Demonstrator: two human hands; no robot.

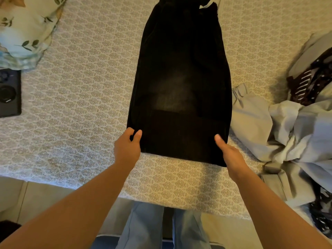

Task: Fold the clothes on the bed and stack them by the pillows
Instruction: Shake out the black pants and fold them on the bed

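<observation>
One black garment (181, 83) lies flat down the middle of the bed (86, 97), a long panel of dark, denim-like cloth that is narrow at the far end and widens toward the near hem, with a faded grey patch around its middle. Two hands hold its near corners. The left hand (128, 146) pinches the near left corner, thumb and fingers curled over the edge. The right hand (229, 151) grips the near right corner, thumb lying on top of the cloth and the fingers hidden beneath it.

The bed cover is pale and textured, printed with a repeating beige leaf-shaped motif. At the far left sits one pillow (27, 29) in soft, rumpled fabric with a green leaf print. Just near of it, at the left edge, lies one dark rectangular phone (9, 94), hard and smooth, with round camera rings.

At the right, one crumpled heap of clothes (287, 132) rests just beside the black garment: smooth light grey pieces in loose folds, with one dark maroon piece bearing white stripes and dots on the far side. How many grey pieces it holds cannot be told.
</observation>
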